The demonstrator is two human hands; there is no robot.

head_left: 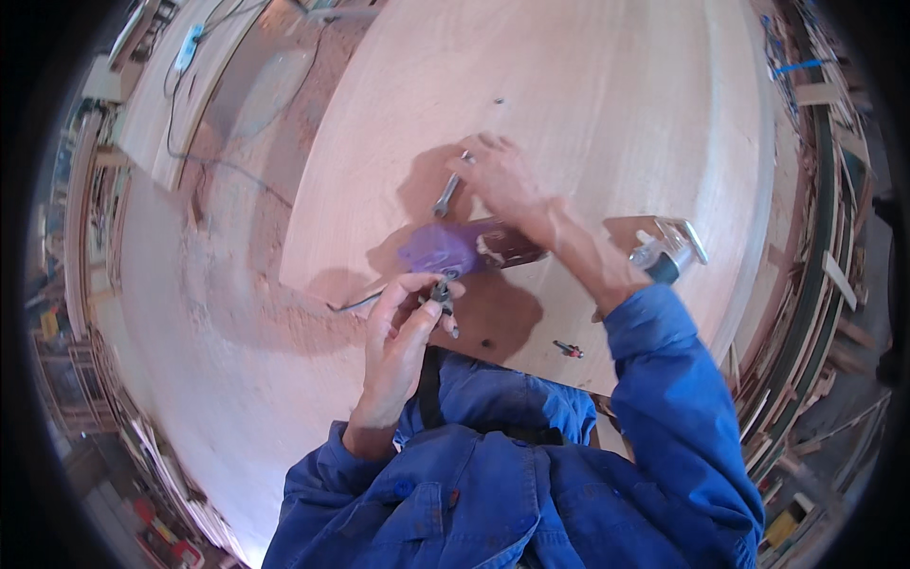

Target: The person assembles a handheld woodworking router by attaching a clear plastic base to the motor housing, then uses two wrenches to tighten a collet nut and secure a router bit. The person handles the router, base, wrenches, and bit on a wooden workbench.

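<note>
Between the thumb and fingers of my left hand (398, 332) is a small dark metal fitting (443, 290) with a narrow tip; its exact kind is hard to make out. Farther forward, my right hand (502, 180) grips the upper end of a silver wrench (444, 199), close above the wooden board (569, 85). Below that hand lies a dark, rounded tool body (512, 245). A translucent purple piece (438, 248) sits at its left end, just beyond my left fingers; I cannot tell whether they are joined.
Right of my right forearm stands a metal tool base (678, 248) with a clear part. A small red-and-black item (568, 349) lies near the board's front edge. A cord (227, 163) crosses at the left, and stacked wood strips (806, 284) line the right side.
</note>
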